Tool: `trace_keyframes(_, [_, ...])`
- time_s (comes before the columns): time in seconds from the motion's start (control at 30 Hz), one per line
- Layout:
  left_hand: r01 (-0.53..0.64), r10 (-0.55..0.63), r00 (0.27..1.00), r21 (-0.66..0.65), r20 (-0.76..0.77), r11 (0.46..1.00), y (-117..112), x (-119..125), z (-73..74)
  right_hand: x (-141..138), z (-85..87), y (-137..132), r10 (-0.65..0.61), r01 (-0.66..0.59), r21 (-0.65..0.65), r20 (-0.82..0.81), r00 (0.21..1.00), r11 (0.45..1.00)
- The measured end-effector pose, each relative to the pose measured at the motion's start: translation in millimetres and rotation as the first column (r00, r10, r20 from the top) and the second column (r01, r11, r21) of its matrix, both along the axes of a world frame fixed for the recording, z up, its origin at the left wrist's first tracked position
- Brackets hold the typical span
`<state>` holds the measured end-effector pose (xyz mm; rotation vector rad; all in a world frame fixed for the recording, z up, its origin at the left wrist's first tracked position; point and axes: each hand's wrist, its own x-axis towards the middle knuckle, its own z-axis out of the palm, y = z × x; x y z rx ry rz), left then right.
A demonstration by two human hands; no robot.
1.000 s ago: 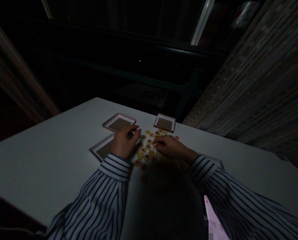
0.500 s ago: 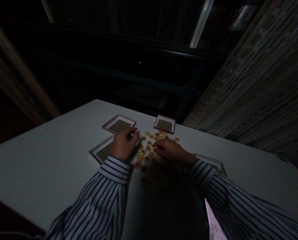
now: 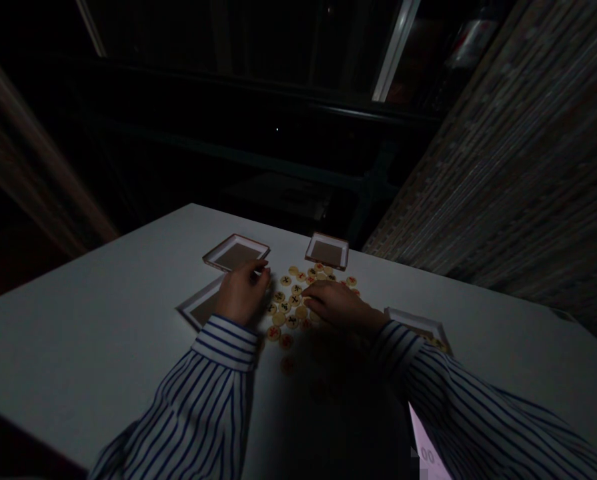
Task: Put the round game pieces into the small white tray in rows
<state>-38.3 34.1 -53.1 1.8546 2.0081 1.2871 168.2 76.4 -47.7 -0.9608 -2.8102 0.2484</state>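
Through the head camera I see a loose scatter of round cream discs with dark and red marks (image 3: 291, 308) between the two hands, on a white table top (image 3: 93, 333). The scatter runs longest from the far right down toward me. The right hand (image 3: 339, 305) is the nearer, its fingers curved down at the scatter's right side; I cannot tell whether they pinch a disc. The left hand (image 3: 242, 292) is just left of the scatter, fingers bunched, and whether they hold anything is hidden from me. Around the scatter lie four shallow square trays with pale rims and brown bases (image 3: 213, 253): far left, far right, near left and near right.
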Motion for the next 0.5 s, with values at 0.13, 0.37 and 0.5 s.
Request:
trace_keyframes(0.13, [-0.018,0.008,0.984,-0.054,-0.179,0.998,1,-1,-2.7,0,0.3,0,0.021,-0.021,0.002,-0.007,1.0,1.0])
trace_keyframes(0.37, [-0.001,-0.071,0.88,-0.153,-0.469,0.988,5,7,-6.6,0,-0.3,-1,0.015,-0.015,0.022,-0.028,0.999,1.0])
trace_keyframes(0.5, [-0.013,-0.094,0.835,-0.191,-0.542,0.981,7,10,-10.4,0,1.3,-1,0.007,-0.007,0.018,-0.001,1.0,1.0])
